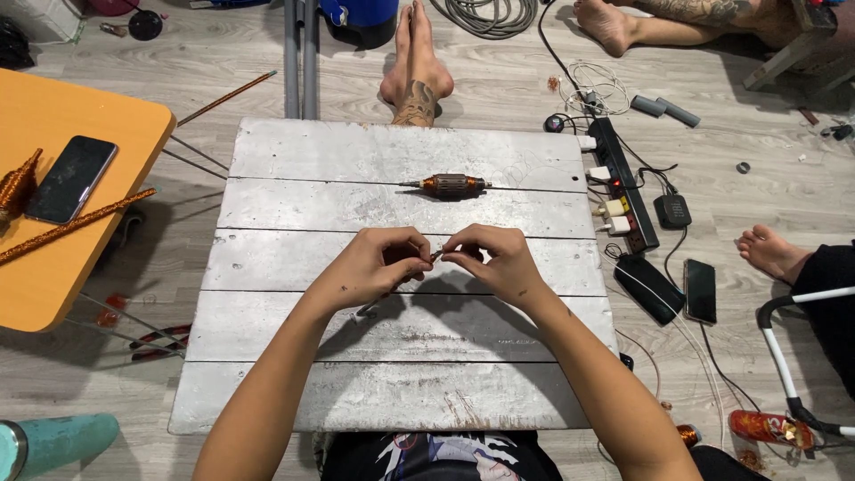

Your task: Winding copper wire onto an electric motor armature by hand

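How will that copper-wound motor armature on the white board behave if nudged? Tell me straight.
The motor armature is cylindrical and lies on its side on the flat white board, so it would probably roll. Its dense copper windings suggest it is heavy for its size. The thin shaft ends look rigid.

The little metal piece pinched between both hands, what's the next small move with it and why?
Probably keep both hands close and work the small metal piece: the left hand and right hand pinch it by the fingertips above the white board table, apart from the copper-wound rotor.
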